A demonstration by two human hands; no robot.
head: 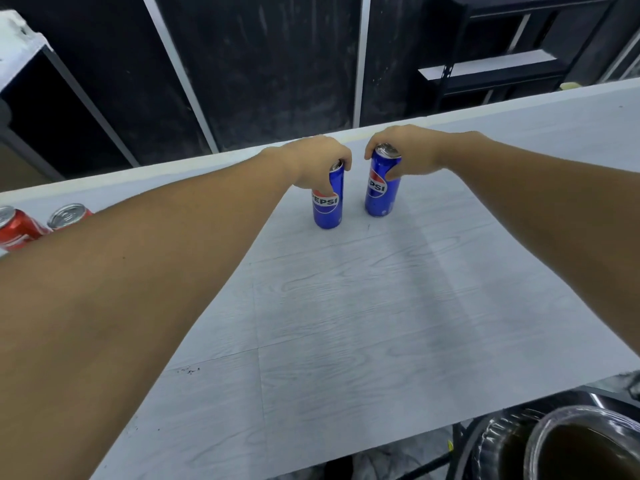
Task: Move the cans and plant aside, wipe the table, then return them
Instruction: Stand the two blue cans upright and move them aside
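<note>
Gripping blue cans (pixel 347 199) upright on pale wood-grain table (pixel 346 306), apparently resting.

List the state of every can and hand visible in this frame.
Left Pepsi can: upright on the table, gripped.
Right Pepsi can: upright on the table, gripped.
Left hand: closed around left Pepsi can.
Right hand: closed around right Pepsi can.
Two red cans: at the table's left edge, untouched, partly hidden.
</note>
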